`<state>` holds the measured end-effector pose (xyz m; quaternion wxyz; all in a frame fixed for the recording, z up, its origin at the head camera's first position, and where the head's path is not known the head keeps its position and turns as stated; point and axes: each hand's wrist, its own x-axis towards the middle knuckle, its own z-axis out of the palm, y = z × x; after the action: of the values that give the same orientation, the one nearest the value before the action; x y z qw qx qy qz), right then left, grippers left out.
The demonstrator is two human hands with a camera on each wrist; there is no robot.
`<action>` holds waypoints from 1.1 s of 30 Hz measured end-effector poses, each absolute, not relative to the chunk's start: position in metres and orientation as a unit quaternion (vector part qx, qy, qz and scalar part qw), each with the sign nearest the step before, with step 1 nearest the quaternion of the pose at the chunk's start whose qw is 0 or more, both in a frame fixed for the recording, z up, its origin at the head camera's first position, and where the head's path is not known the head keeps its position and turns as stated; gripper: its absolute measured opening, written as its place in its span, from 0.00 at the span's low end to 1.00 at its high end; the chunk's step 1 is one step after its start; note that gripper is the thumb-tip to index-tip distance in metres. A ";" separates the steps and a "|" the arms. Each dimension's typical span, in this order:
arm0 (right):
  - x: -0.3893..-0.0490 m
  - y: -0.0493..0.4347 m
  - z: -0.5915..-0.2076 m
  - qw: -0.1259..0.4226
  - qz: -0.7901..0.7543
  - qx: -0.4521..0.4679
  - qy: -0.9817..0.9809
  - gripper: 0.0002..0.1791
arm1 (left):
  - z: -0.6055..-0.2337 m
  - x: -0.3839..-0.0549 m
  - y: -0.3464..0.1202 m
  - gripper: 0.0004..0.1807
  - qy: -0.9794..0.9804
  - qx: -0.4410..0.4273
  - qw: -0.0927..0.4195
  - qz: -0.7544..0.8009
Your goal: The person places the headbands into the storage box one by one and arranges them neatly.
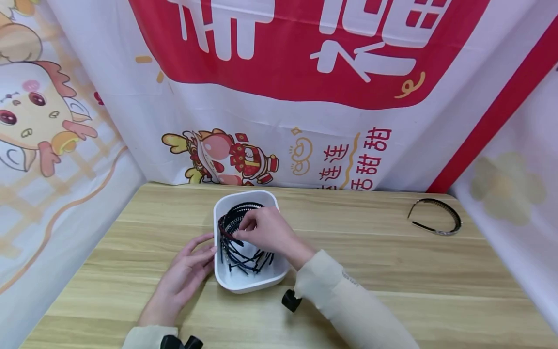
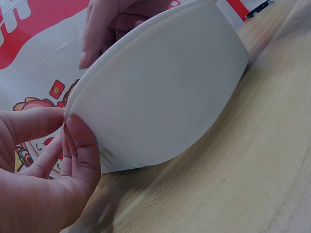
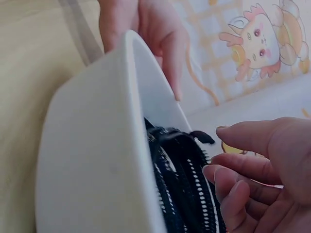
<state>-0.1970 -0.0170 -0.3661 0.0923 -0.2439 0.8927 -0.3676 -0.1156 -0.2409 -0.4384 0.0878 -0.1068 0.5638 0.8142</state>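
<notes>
A white plastic bin (image 1: 237,281) stands on the table and holds several thin black headbands (image 1: 246,257), some with toothed inner edges. A dark reddish-brown headband (image 1: 224,231) lies on top of the pile. My right hand (image 1: 266,230) is over the bin with its fingers bent. In the right wrist view, its fingertips (image 3: 223,130) are close to a black headband end (image 3: 201,137), with a gap visible between them. My left hand (image 1: 187,274) is against the bin's left side. In the left wrist view, its fingers (image 2: 46,121) reach to the rim.
Far to the right on the wooden table (image 1: 370,252) lies another black headband (image 1: 449,213). A printed cloth (image 1: 283,111) hangs along the table's back edge, with more cloth at both sides.
</notes>
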 end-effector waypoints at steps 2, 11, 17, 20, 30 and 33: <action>-0.195 -0.020 -0.369 0.098 -0.366 -0.245 0.893 0.08 | -0.439 -0.116 -0.241 0.20 0.564 -0.105 0.089 0.814; -0.190 -0.027 -0.376 0.082 -0.340 -0.256 0.901 0.07 | -0.438 -0.116 -0.240 0.19 0.562 -0.106 0.090 0.815; -0.185 -0.028 -0.379 0.036 -0.344 -0.274 0.897 0.02 | -0.438 -0.116 -0.240 0.19 0.560 -0.107 0.090 0.816; -0.182 -0.027 -0.379 0.007 -0.346 -0.280 0.895 0.02 | -0.438 -0.116 -0.240 0.19 0.559 -0.109 0.090 0.817; -0.176 -0.027 -0.384 -0.015 -0.353 -0.280 0.893 0.02 | -0.436 -0.115 -0.240 0.19 0.560 -0.110 0.093 0.816; -0.174 -0.026 -0.385 -0.026 -0.348 -0.286 0.893 0.02 | -0.436 -0.115 -0.240 0.19 0.560 -0.107 0.092 0.817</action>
<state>-0.1736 -0.0259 -0.3853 -0.0259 -0.2857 0.8927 -0.3476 -0.1150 -0.2397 -0.4356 0.0923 -0.1073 0.5596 0.8166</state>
